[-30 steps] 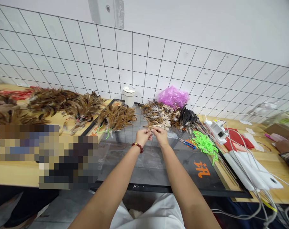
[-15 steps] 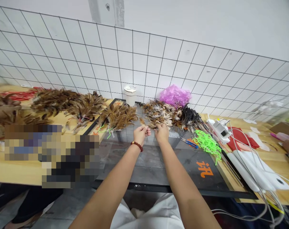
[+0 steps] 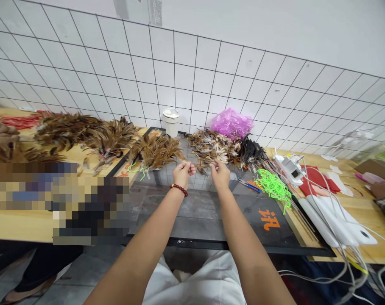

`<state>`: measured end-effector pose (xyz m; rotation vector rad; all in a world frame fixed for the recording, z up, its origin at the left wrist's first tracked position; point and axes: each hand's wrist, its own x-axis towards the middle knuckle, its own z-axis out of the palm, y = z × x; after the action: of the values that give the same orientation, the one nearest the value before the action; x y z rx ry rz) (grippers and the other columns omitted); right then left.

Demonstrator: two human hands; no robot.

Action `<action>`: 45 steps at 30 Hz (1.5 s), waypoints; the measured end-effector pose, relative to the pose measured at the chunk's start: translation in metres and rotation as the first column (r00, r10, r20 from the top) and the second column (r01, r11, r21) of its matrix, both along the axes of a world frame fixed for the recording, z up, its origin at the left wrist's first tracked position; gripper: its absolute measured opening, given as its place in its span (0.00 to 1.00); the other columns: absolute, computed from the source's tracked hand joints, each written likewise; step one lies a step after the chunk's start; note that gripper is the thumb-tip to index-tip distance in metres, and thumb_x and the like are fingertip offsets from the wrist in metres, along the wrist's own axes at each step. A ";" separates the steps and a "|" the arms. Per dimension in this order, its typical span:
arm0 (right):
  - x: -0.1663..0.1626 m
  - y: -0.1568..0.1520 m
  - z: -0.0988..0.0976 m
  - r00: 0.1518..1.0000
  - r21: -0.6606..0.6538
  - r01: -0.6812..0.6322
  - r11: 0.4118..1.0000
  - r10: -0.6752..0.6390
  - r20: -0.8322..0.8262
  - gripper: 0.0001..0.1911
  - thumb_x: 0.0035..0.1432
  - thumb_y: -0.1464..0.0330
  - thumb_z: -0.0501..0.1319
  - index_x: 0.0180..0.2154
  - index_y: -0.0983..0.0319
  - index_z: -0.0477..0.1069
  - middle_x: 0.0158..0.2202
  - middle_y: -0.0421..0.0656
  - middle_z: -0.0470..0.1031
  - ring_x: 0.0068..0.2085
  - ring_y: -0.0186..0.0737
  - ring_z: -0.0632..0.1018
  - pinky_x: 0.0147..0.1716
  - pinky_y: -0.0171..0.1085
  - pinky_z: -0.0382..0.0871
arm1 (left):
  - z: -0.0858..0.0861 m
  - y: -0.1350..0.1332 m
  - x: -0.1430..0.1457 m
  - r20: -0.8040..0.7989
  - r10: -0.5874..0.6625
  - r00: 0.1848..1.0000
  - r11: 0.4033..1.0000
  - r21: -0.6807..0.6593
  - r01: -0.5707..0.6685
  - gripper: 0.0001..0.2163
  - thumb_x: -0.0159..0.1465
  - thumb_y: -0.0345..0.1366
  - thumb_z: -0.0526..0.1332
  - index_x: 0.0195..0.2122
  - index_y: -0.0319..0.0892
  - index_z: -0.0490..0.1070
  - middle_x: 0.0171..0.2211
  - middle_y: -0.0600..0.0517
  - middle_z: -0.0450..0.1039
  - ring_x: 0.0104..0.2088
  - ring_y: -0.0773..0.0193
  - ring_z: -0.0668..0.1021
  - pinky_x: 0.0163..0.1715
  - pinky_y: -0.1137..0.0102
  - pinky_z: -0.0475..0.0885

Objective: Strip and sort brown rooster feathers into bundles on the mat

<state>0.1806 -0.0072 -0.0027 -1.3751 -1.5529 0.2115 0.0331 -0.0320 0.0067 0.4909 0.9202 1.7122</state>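
My left hand (image 3: 182, 174), with a dark red bead bracelet (image 3: 179, 190) at the wrist, is closed in a pinch. A feather tip shows faintly above its fingers, against the brown feather bundle (image 3: 157, 150) to its left. My right hand (image 3: 221, 174) is a short way to the right, thumb and fingers curled together at the front edge of a loose pile of mixed brown and cream feathers (image 3: 211, 146). What its fingertips hold, if anything, is too small to make out. Both hands are above the dark glass-topped board (image 3: 192, 212).
Blue-handled snips (image 3: 252, 187) and bright green cords (image 3: 273, 186) lie right of my hands. Behind are a white lidded cup (image 3: 171, 123), a pink plastic bag (image 3: 232, 123) and black feathers (image 3: 251, 150). A power strip (image 3: 289, 169) with cables stands right. A person's hands are at far left.
My right hand has drawn back slightly from the feather pile, away from my left hand. My left hand stays closed, its feather showing less clearly. The view has shifted a little.
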 end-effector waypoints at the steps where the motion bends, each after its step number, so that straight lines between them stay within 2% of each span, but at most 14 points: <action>1: 0.000 -0.003 0.002 1.000 0.013 0.023 1.000 -0.023 0.016 0.14 0.55 0.63 0.56 0.40 0.62 0.74 0.36 0.46 0.76 0.36 0.40 0.73 0.40 0.37 0.63 | 0.000 0.000 0.000 0.011 0.004 1.000 1.000 0.004 -0.004 0.08 0.51 0.33 0.67 0.27 0.35 0.68 0.22 0.52 0.71 0.22 0.72 0.73 0.24 0.75 0.70; 4: -0.004 -0.014 0.005 0.993 -0.036 0.013 0.999 -0.009 0.116 0.11 0.55 0.64 0.55 0.33 0.61 0.75 0.32 0.44 0.75 0.34 0.39 0.72 0.36 0.35 0.63 | 0.000 -0.001 -0.001 0.027 0.004 1.000 1.000 0.008 -0.004 0.08 0.51 0.32 0.66 0.27 0.35 0.68 0.22 0.52 0.71 0.21 0.72 0.73 0.24 0.75 0.69; 7: -0.013 -0.021 0.000 0.967 -0.128 -0.008 0.992 0.040 0.250 0.09 0.53 0.63 0.58 0.33 0.59 0.75 0.32 0.43 0.74 0.32 0.39 0.72 0.33 0.35 0.62 | 0.000 -0.001 -0.001 0.024 0.007 1.000 1.000 0.016 -0.008 0.08 0.51 0.32 0.66 0.26 0.36 0.67 0.22 0.52 0.71 0.21 0.72 0.72 0.24 0.75 0.69; 10: -0.018 -0.021 -0.008 0.968 -0.155 -0.033 0.987 0.070 0.240 0.08 0.51 0.66 0.58 0.31 0.59 0.75 0.33 0.44 0.74 0.31 0.39 0.71 0.32 0.36 0.61 | 0.000 -0.001 -0.002 0.017 0.009 1.000 1.000 0.028 -0.010 0.08 0.51 0.33 0.66 0.26 0.36 0.67 0.22 0.52 0.71 0.21 0.72 0.72 0.24 0.75 0.69; 14: -0.016 -0.010 -0.013 0.966 -0.110 -0.249 0.962 0.238 -0.106 0.10 0.51 0.62 0.59 0.25 0.61 0.74 0.26 0.42 0.73 0.28 0.36 0.70 0.32 0.35 0.62 | -0.002 0.000 -0.001 -0.027 -0.031 0.999 0.999 0.018 0.032 0.09 0.50 0.34 0.67 0.26 0.35 0.69 0.22 0.51 0.71 0.21 0.71 0.73 0.23 0.74 0.69; 17: -0.011 -0.003 -0.012 0.888 -0.079 -0.277 0.958 0.223 -0.402 0.12 0.47 0.60 0.61 0.23 0.62 0.72 0.23 0.40 0.70 0.27 0.34 0.68 0.30 0.34 0.62 | -0.004 0.002 -0.001 -0.056 -0.047 0.997 0.999 0.002 0.048 0.09 0.50 0.35 0.67 0.26 0.35 0.69 0.22 0.51 0.72 0.21 0.71 0.73 0.23 0.74 0.69; 20: -0.006 -0.002 -0.007 0.712 -0.118 -0.342 0.932 0.175 -0.680 0.13 0.43 0.59 0.64 0.22 0.62 0.69 0.19 0.36 0.66 0.22 0.31 0.64 0.24 0.32 0.58 | -0.004 0.002 0.000 -0.062 -0.044 0.997 0.999 0.000 0.044 0.10 0.49 0.35 0.68 0.25 0.36 0.69 0.22 0.51 0.72 0.21 0.71 0.73 0.24 0.73 0.70; 23: -0.005 -0.005 0.001 0.505 -0.120 -0.447 0.886 0.139 -0.852 0.15 0.38 0.61 0.68 0.23 0.62 0.66 0.22 0.37 0.70 0.21 0.28 0.64 0.20 0.30 0.55 | -0.002 -0.001 0.000 -0.087 -0.085 0.993 0.996 0.006 0.086 0.10 0.49 0.35 0.68 0.26 0.35 0.69 0.23 0.50 0.73 0.22 0.70 0.74 0.25 0.73 0.71; 25: -0.006 -0.008 0.005 0.433 -0.095 -0.495 0.864 0.150 -0.889 0.16 0.37 0.61 0.68 0.24 0.62 0.65 0.25 0.38 0.72 0.21 0.27 0.65 0.20 0.29 0.55 | 0.000 -0.005 0.001 -0.131 -0.159 0.979 0.987 0.003 0.161 0.11 0.48 0.36 0.69 0.27 0.34 0.70 0.24 0.48 0.74 0.23 0.69 0.75 0.26 0.72 0.71; 26: -0.008 -0.009 0.005 0.425 -0.078 -0.509 0.857 0.171 -0.889 0.16 0.38 0.61 0.68 0.24 0.62 0.65 0.23 0.37 0.70 0.21 0.27 0.65 0.20 0.29 0.55 | 0.001 -0.007 0.002 -0.159 -0.200 0.967 0.979 -0.002 0.202 0.11 0.48 0.37 0.69 0.27 0.34 0.71 0.25 0.47 0.75 0.24 0.68 0.76 0.26 0.71 0.72; 30: -0.015 -0.010 0.003 0.522 -0.043 -0.494 0.868 0.257 -0.813 0.16 0.38 0.60 0.68 0.22 0.62 0.65 0.18 0.33 0.62 0.21 0.27 0.60 0.21 0.30 0.56 | 0.004 -0.012 0.004 -0.241 -0.290 0.926 0.956 -0.030 0.291 0.12 0.47 0.37 0.69 0.26 0.33 0.72 0.27 0.44 0.76 0.24 0.66 0.76 0.25 0.70 0.72; 34: -0.019 -0.010 0.002 0.626 -0.084 -0.468 0.880 0.263 -0.735 0.17 0.37 0.57 0.67 0.23 0.62 0.67 0.19 0.35 0.64 0.22 0.29 0.60 0.21 0.31 0.56 | 0.004 -0.012 0.005 -0.282 -0.312 0.907 0.949 -0.057 0.309 0.11 0.47 0.36 0.70 0.24 0.33 0.73 0.24 0.45 0.75 0.22 0.67 0.75 0.23 0.70 0.72; 42: -0.022 -0.012 0.002 0.663 -0.078 -0.489 0.869 0.312 -0.681 0.15 0.37 0.59 0.67 0.21 0.63 0.68 0.20 0.35 0.65 0.24 0.31 0.63 0.26 0.33 0.59 | -0.001 -0.010 0.010 -0.411 -0.327 0.851 0.944 -0.089 0.319 0.06 0.49 0.31 0.67 0.20 0.34 0.73 0.17 0.49 0.71 0.17 0.70 0.72 0.20 0.73 0.69; 45: -0.021 -0.010 -0.002 0.696 -0.088 -0.463 0.882 0.301 -0.652 0.14 0.41 0.59 0.65 0.22 0.63 0.69 0.21 0.36 0.66 0.25 0.32 0.65 0.28 0.33 0.61 | -0.002 -0.011 0.010 -0.424 -0.300 0.854 0.951 -0.068 0.301 0.07 0.49 0.32 0.67 0.19 0.34 0.72 0.17 0.49 0.71 0.17 0.70 0.71 0.19 0.74 0.68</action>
<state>0.1591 -0.0169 -0.0049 -0.9775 -1.2363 1.0552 0.0431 -0.0432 0.0047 0.9908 1.0870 1.3371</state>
